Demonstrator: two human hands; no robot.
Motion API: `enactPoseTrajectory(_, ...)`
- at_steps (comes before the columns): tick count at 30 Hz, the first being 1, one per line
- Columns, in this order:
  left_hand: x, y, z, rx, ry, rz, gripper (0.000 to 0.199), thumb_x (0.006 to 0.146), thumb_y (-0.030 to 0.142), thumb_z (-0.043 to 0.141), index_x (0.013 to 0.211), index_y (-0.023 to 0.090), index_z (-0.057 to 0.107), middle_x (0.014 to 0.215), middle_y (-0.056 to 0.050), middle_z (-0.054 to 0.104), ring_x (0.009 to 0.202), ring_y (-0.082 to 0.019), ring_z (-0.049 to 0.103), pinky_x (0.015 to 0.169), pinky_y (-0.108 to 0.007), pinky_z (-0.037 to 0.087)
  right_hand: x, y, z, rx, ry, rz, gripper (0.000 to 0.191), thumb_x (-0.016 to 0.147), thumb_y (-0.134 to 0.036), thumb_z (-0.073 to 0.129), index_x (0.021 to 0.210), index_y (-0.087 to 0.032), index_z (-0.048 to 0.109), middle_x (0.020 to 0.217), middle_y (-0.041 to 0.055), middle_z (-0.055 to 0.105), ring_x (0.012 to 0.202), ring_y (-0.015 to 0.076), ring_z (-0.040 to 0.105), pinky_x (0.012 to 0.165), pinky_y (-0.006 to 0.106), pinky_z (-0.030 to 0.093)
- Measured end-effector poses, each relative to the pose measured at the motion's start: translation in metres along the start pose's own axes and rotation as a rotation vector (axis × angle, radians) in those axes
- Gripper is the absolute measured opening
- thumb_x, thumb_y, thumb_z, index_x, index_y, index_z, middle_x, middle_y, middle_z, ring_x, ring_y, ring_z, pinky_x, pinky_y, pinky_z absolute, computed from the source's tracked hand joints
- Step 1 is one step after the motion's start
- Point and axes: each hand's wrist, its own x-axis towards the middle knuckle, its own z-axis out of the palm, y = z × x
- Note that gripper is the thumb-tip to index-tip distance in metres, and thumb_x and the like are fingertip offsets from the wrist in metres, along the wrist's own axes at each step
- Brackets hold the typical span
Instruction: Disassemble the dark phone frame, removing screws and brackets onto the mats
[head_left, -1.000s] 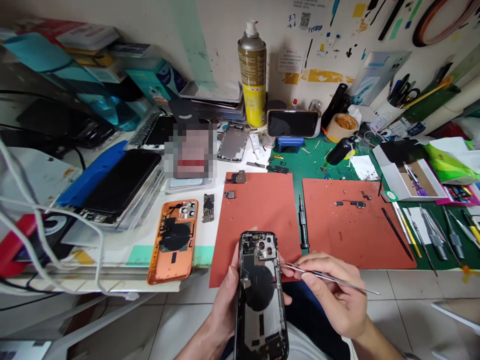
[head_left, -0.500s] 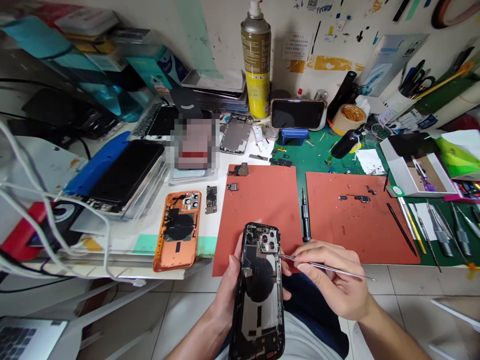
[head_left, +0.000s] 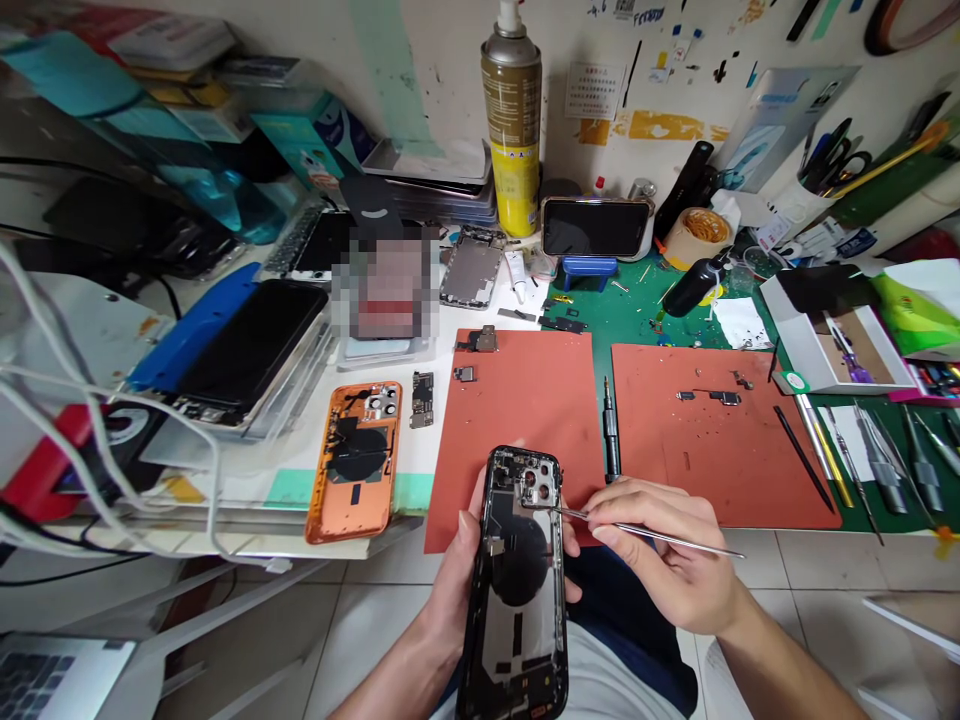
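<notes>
Left hand point(head_left: 461, 565) has a good grip on the black phone shell point(head_left: 519, 640), insides facing up, out over the lap with its top end overlapping the front of a red mat point(head_left: 525, 385). Right hand point(head_left: 667, 550) is pinching a thin metal tool point(head_left: 679, 541), tip right by the shell's edge just below the camera holes, can't really tell if it's touching. Orange phone shell point(head_left: 371, 503) sits left of that mat on the table point(head_left: 637, 320), and a screwdriver point(head_left: 610, 430) lies between the two mats.
</notes>
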Motion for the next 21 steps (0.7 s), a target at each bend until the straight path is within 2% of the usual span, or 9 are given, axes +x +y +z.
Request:
enactPoseTrajectory(2,0.0,0.0,0.0,-0.007,-0.016,0.009,0.07,0.099,0.087,0.046,0.144,0.036,0.058,0.107,-0.011,0.081,0.077,-0.031,0.082,0.065,-0.037,0.062,0.003,0.001,-0.003,0.014,-0.035,0.005,0.023,0.102,-0.008,0.065,0.111,-0.025,0.078,0.092,0.0028,0.08,0.085,0.0205,0.078,0.078,0.036,0.064)
enactPoseTrajectory(5,0.001,0.001,0.001,-0.012,-0.043,0.017,0.069,0.101,0.084,0.045,0.143,0.032,0.061,0.107,-0.012,0.08,0.076,-0.03,0.083,0.061,-0.033,0.06,0.007,0.005,-0.008,0.058,-0.078,0.043,0.02,0.104,-0.011,0.065,0.109,-0.025,0.079,0.093,0.003,0.081,0.087,0.0199,0.077,0.078,0.035,0.062)
enactPoseTrajectory(9,0.001,0.007,0.005,0.007,-0.02,-0.017,0.072,0.103,0.081,0.049,0.156,0.032,0.052,0.109,-0.012,0.079,0.071,-0.028,0.081,0.064,-0.036,0.061,0.011,0.014,-0.01,0.378,-0.096,0.315,0.009,0.105,-0.023,0.071,0.101,-0.021,0.08,0.09,0.0052,0.079,0.078,0.0168,0.073,0.069,0.03,0.058)
enactPoseTrajectory(11,0.002,0.01,0.007,0.008,-0.008,-0.044,0.071,0.103,0.077,0.053,0.157,0.032,0.051,0.11,-0.012,0.079,0.068,-0.026,0.079,0.065,-0.037,0.061,0.014,0.019,-0.01,0.532,-0.12,0.417,0.014,0.105,-0.03,0.073,0.098,-0.019,0.078,0.086,0.0057,0.078,0.074,0.0157,0.071,0.066,0.028,0.057)
enactPoseTrajectory(14,0.003,0.012,0.007,-0.007,-0.023,-0.081,0.064,0.103,0.074,0.053,0.143,0.025,0.064,0.104,-0.013,0.078,0.064,-0.024,0.076,0.059,-0.034,0.058,0.02,0.025,-0.01,0.64,-0.161,0.48,0.019,0.104,-0.035,0.075,0.096,-0.018,0.075,0.081,0.0054,0.077,0.074,0.0166,0.074,0.065,0.027,0.058)
enactPoseTrajectory(18,0.004,0.01,0.004,-0.039,-0.042,-0.094,0.064,0.102,0.075,0.055,0.141,0.025,0.065,0.108,-0.013,0.077,0.063,-0.022,0.075,0.056,-0.03,0.056,0.025,0.031,-0.009,0.747,-0.189,0.537,0.021,0.103,-0.036,0.077,0.095,-0.017,0.073,0.078,0.004,0.076,0.078,0.0189,0.079,0.067,0.026,0.058)
enactPoseTrajectory(21,0.003,0.01,0.002,-0.069,-0.062,-0.117,0.063,0.104,0.073,0.053,0.141,0.025,0.065,0.103,-0.012,0.077,0.065,-0.024,0.076,0.053,-0.027,0.052,0.026,0.032,-0.007,0.792,-0.191,0.55,0.023,0.102,-0.037,0.079,0.094,-0.017,0.072,0.076,0.0026,0.075,0.078,0.0189,0.08,0.068,0.025,0.058)
